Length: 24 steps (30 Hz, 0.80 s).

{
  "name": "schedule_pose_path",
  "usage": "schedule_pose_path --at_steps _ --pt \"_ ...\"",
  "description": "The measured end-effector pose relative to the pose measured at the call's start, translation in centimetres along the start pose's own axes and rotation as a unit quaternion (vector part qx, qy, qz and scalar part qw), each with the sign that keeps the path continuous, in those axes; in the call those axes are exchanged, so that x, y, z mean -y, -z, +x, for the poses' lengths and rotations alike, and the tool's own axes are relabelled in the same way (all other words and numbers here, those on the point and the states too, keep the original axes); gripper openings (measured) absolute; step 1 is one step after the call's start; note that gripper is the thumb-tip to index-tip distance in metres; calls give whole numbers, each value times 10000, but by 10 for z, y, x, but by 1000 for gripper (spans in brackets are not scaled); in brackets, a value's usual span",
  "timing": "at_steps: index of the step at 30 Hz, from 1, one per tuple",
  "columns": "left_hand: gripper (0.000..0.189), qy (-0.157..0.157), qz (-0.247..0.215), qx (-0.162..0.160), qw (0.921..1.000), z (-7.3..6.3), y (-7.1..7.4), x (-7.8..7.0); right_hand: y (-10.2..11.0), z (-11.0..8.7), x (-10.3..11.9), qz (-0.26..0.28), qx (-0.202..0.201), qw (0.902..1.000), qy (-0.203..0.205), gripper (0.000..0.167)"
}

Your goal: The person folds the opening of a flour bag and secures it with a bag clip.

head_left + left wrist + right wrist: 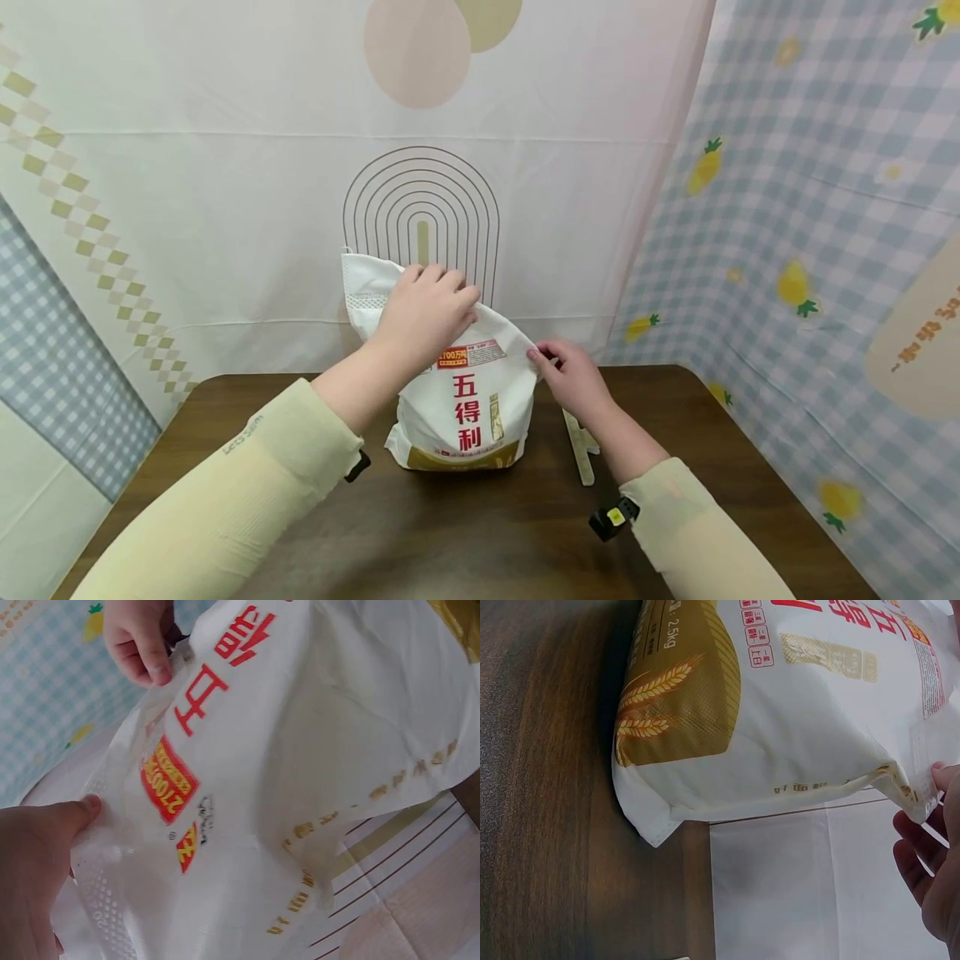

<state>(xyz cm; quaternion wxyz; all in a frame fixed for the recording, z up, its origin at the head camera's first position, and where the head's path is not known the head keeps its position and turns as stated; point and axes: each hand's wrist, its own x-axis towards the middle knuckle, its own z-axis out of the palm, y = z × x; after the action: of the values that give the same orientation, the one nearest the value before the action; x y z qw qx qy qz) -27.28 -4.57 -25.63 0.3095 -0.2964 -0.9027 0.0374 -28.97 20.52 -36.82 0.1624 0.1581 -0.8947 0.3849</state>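
Nearest: pale yellow sleeves (225, 492) reaching in over the table (450, 550) front edge, black band with yellow-faced module (615, 517) on right wrist. Next, white flour bag (431, 417), red lettering, gold base: upright on the table, about midway between left and right edges, nearer the back edge. Left hand (429, 307) clamped on bag's top edge, thumb on the printed face. Right hand (573, 379) pinching the top edge at its right end, thumb against fingers. Top edge slopes down left to right. Flat pale piece (579, 450) right of bag, partly hidden by right hand/forearm. Beyond back edge: white cloth (247, 208) with arches; blue checked cloth (757, 208) along right edge.
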Motion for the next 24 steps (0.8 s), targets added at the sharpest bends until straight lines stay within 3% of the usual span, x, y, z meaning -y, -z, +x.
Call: schedule_pose_path --at_steps 11,24 --pt "36 -114 76 -269 9995 -7 -9 4 1 -2 -2 46 73 9999 92 21" --pt "33 -627 312 -910 9934 -13 -18 8 -1 -9 -7 641 119 9979 -62 30"
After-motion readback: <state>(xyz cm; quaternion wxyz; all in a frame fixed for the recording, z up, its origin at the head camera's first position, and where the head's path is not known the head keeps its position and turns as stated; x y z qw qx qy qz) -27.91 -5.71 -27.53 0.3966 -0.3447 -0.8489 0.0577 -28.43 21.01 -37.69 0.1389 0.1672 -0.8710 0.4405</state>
